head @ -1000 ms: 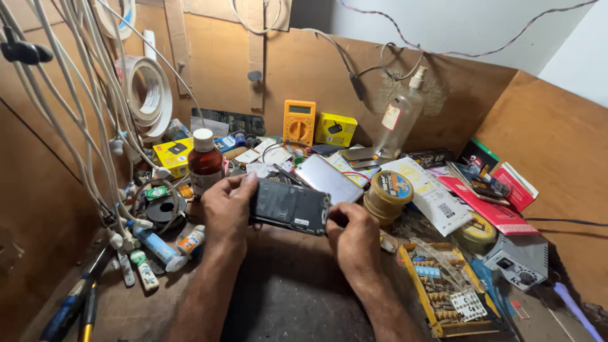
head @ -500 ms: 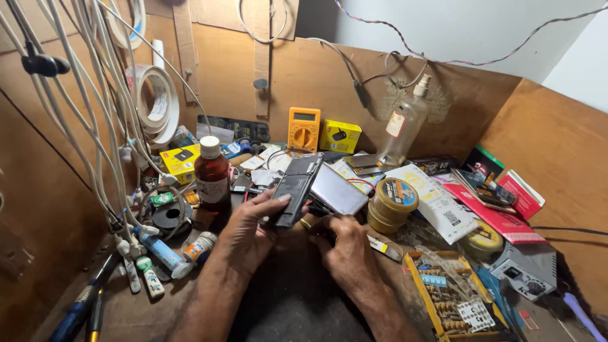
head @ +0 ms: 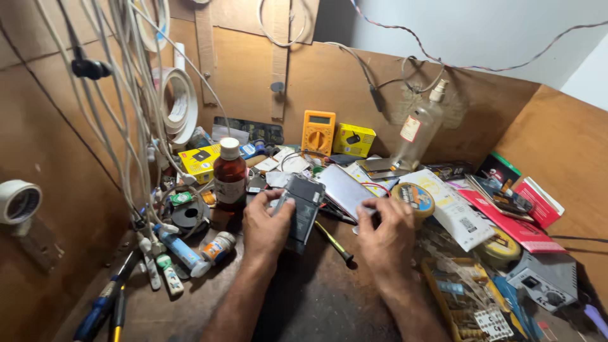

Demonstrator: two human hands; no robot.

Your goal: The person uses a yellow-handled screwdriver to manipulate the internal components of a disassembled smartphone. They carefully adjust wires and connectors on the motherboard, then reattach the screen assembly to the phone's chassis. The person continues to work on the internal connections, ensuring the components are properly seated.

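Note:
My left hand (head: 266, 227) grips a dark flat phone body (head: 301, 209) by its left edge, holding it lengthwise and pointing away from me over the dark work mat (head: 316, 297). My right hand (head: 383, 233) rests palm down to the right of it, fingers on the bench next to a silver flat panel (head: 347, 189) with a thin red wire. A screwdriver with a yellow shaft (head: 334, 242) lies between the two hands. Whether the right fingers pinch anything is hidden.
A brown medicine bottle (head: 229, 177) stands left of the phone. An orange multimeter (head: 318, 132), yellow box (head: 354, 139) and clear spray bottle (head: 417, 133) line the back wall. A tape roll (head: 413, 197), red booklets (head: 516, 218) and a parts tray (head: 468, 297) crowd the right; white cables (head: 126, 107) hang left.
The phone body went from crosswise in both hands to lengthwise in my left hand alone. My right hand let go and moved right onto the bench.

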